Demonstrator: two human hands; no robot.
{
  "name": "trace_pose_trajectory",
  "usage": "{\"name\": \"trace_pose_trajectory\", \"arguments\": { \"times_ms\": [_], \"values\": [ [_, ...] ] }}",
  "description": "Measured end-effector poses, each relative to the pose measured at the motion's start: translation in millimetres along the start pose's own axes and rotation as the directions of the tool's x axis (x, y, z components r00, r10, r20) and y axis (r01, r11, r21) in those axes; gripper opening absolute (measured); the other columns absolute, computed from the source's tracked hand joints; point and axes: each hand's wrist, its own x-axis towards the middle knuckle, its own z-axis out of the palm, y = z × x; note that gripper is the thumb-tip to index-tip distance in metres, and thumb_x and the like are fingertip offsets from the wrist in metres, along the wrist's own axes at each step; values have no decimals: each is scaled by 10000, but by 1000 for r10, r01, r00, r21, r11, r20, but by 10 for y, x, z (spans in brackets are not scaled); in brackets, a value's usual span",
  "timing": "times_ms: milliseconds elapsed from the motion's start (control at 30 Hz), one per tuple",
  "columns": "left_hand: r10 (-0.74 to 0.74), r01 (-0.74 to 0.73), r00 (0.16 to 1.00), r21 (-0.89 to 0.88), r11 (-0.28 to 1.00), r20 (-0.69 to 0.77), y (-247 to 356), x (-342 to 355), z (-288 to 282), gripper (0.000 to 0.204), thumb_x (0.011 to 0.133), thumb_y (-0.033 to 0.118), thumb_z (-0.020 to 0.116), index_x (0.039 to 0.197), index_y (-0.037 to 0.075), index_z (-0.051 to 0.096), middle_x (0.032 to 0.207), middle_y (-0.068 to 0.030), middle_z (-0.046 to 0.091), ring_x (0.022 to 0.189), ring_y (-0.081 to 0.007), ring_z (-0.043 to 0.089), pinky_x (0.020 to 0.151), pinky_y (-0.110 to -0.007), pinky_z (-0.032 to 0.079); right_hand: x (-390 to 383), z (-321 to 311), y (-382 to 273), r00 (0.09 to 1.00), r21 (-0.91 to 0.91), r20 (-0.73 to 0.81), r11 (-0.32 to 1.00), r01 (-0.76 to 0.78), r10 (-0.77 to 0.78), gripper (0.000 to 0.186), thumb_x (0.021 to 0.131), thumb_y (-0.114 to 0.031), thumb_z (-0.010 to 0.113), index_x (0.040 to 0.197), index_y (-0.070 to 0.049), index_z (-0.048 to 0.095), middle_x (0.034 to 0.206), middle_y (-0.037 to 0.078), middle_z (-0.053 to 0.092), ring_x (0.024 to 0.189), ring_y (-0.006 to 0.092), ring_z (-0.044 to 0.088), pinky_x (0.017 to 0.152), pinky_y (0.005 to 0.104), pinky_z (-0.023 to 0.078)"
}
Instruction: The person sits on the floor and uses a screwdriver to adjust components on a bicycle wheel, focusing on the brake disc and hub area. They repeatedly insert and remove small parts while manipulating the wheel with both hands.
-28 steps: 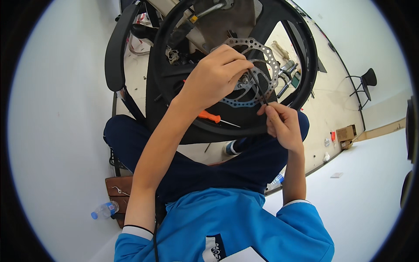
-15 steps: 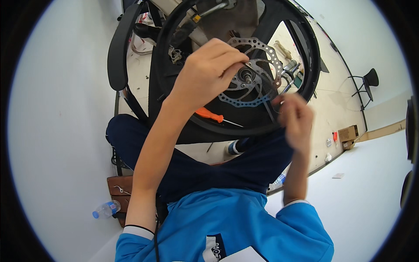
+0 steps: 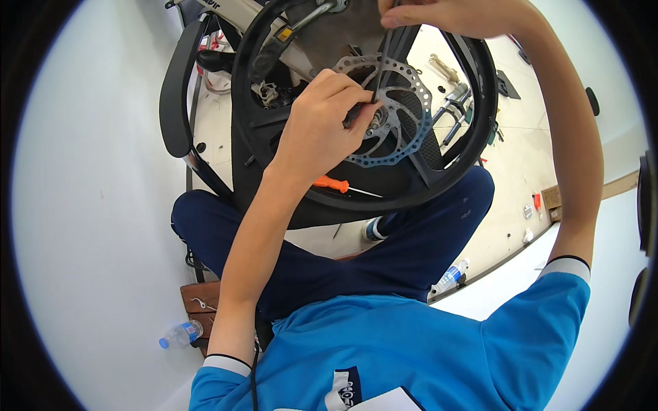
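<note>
A black spoked wheel (image 3: 486, 96) lies flat before me, with a silver perforated brake disc (image 3: 415, 83) around its hub. Near the disc's middle, my left hand (image 3: 322, 123) is closed, pinching the lower end of a long, thin, dark hex key (image 3: 382, 63). My right hand (image 3: 456, 16), at the top edge of the picture, grips the key's far end with thumb and fingers. My left fingers partly cover the hub, so the key's tip is hidden. An orange-handled screwdriver (image 3: 333, 183) lies on the near side of the wheel.
The wheel rests on a black chair with an armrest (image 3: 179, 89). Metal tools and parts (image 3: 451, 109) lie on the floor to the right. Plastic bottles stand low left (image 3: 182, 333) and right (image 3: 452, 274). A wall (image 3: 89, 205) rises at left.
My right hand has swung from the disc's right side up to the far side, and the key now points away from me. My left hand stays near the hub.
</note>
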Motion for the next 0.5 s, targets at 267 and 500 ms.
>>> {"name": "trace_pose_trajectory", "arguments": {
  "times_ms": [267, 500],
  "values": [
    [-94, 98, 995, -102, 990, 40, 24, 47, -4, 88, 783, 27, 788, 855, 2, 744, 762, -61, 682, 611, -140, 578, 559, -253, 455, 378, -116, -31, 978, 18, 192, 997, 73, -75, 286, 951, -226, 632, 977, 50, 702, 779, 82, 682, 684, 168, 618, 627, 325, 500],
    [-298, 310, 950, -192, 931, 91, 90, 72, -74, 117, 834, 92, 773, 842, -22, 749, 709, -47, 669, 570, -91, 486, 512, -246, 359, 779, -53, 124, 927, 100, 342, 987, 124, -151, 292, 966, -239, 621, 1022, 39, 691, 834, 108, 696, 732, 182, 662, 684, 323, 555]
  ]
}}
